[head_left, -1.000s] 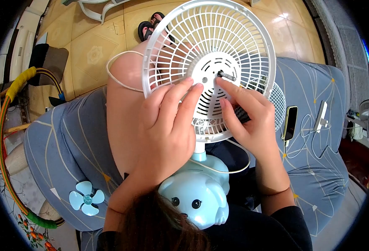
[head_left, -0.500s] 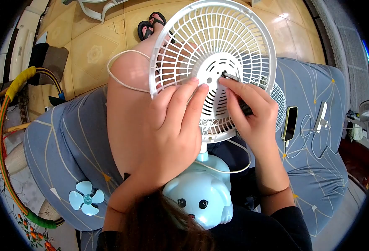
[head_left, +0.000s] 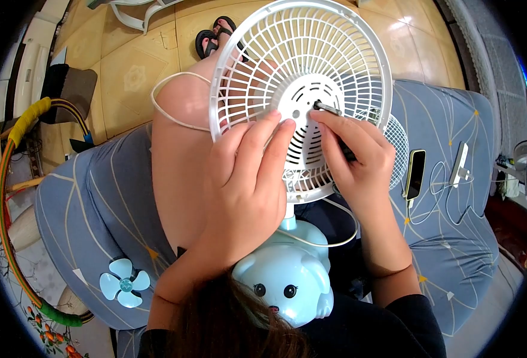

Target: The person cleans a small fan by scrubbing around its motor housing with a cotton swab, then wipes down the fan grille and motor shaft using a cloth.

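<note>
A white fan grille point(head_left: 371, 53) stands tilted above my lap, its slotted round hub facing me. From the hub a dark metal motor shaft point(head_left: 329, 108) sticks out. My left hand point(head_left: 248, 164) holds the grille, with fingertips against the hub's left side and the thumb hidden. Close below the shaft, my right hand point(head_left: 359, 149) has its fingers pinched together at the hub; whatever lies between them is hidden. Under the grille rests the light-blue, dog-shaped fan base point(head_left: 290, 268) with its short neck. A light-blue fan blade point(head_left: 125, 284) lies apart on the couch at left.
Another mesh grille point(head_left: 398, 152) lies on the grey patterned couch point(head_left: 454, 262) behind my right hand. A phone point(head_left: 415, 174) and a power strip point(head_left: 459, 164) with cables are farther right. A white cord point(head_left: 162, 83) loops over my leg. A taped hoop point(head_left: 2, 197) stands at left.
The grille has shifted very slightly left with both hands. Their hold looks the same.
</note>
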The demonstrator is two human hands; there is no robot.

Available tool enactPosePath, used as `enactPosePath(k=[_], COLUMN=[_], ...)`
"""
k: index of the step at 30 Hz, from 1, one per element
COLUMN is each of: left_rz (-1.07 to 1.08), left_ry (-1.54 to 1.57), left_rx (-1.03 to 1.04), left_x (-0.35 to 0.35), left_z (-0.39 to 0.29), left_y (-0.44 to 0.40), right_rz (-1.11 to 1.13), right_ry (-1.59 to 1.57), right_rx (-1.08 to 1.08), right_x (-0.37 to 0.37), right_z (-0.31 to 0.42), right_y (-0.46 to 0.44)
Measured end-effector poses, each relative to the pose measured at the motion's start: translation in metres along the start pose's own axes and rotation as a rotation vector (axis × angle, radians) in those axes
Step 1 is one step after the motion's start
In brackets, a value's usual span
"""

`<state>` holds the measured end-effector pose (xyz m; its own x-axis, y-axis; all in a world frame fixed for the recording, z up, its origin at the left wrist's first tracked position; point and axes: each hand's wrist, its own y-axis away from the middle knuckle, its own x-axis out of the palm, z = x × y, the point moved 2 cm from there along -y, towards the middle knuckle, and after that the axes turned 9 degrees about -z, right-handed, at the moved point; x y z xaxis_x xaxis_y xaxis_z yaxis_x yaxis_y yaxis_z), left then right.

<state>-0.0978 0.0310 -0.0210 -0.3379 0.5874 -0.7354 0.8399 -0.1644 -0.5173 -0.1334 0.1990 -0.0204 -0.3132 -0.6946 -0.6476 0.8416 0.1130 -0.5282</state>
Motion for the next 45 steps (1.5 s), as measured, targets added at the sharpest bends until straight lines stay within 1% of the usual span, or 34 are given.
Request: enactPosePath(k=[3,9,12,13,14,16,18,20,24,25,28,29,30,31,32,33,35,38,39,42,45], left_rz=[-0.005,-0.013,-0.002,0.007,0.015,0.027,0.033,0.042,0.010,0.014,0.022,0.018,0.015,-0.053,-0.043,-0.034,-0.043,-0.050,-0.056,-0.056,-0.066], left_ry=[0.001,0.002,-0.004,0.004,0.010,0.007,-0.008,-0.026,-0.030,-0.050,-0.121,-0.146,-0.171,-0.189,-0.178,-0.165,-0.140,0.010,-0.010,0.020,0.011], left_rx=[-0.005,-0.019,-0.008,-0.015,-0.023,-0.047,-0.076,-0.093,-0.095,-0.098,-0.101,-0.099,-0.098,-0.073,-0.043,-0.012,0.029,-0.049,-0.017,-0.103,-0.133], left_x=[0.000,0.000,-0.001,-0.002,-0.003,-0.006,-0.006,-0.010,-0.013,-0.014,-0.015,-0.014,-0.013,-0.012,-0.011,-0.013,-0.010,0.001,0.002,0.011,0.014], left_z=[-0.001,-0.001,0.000,0.001,0.001,0.002,0.004,0.007,0.012,0.012,0.005,0.005,0.005,0.003,0.005,0.009,0.006,0.002,0.000,-0.001,-0.004], left_y=[0.000,0.000,0.000,0.000,-0.001,0.001,0.005,0.004,0.005,0.004,-0.001,0.000,-0.001,-0.005,-0.011,-0.015,-0.028,-0.037,-0.039,-0.040,-0.039], right_rz=[0.021,0.038,0.178,0.122,0.050,-0.007,-0.083,-0.138,0.031,0.060,0.168,0.101,0.119,0.135,0.150,0.105,0.091,0.096,0.105,0.065,0.106], right_ry=[0.011,-0.034,-0.068,-0.076,-0.121,-0.069,0.049,0.112,0.129,0.012,-0.074,-0.126,-0.129,-0.131,-0.133,-0.196,-0.189,-0.124,-0.093,-0.127,-0.090], right_rx=[0.008,-0.055,-0.151,-0.157,-0.125,0.148,0.322,0.369,0.564,0.566,0.585,0.578,0.573,0.569,0.565,0.563,0.538,0.519,0.516,0.506,0.522], right_x=[-0.001,-0.003,-0.010,-0.013,-0.015,-0.030,-0.045,-0.052,-0.054,-0.049,-0.044,-0.040,-0.039,-0.042,-0.043,-0.041,-0.042,-0.048,-0.049,-0.049,-0.050], right_z=[-0.001,-0.004,-0.002,-0.004,-0.010,-0.013,-0.023,-0.041,-0.063,-0.074,-0.070,-0.068,-0.069,-0.073,-0.074,-0.065,-0.063,-0.055,-0.053,-0.056,-0.056], right_y=[0.000,0.001,-0.003,-0.002,-0.001,-0.004,-0.012,-0.020,-0.025,-0.022,-0.020,-0.016,-0.016,-0.017,-0.018,-0.019,-0.018,-0.020,-0.021,-0.016,-0.016])
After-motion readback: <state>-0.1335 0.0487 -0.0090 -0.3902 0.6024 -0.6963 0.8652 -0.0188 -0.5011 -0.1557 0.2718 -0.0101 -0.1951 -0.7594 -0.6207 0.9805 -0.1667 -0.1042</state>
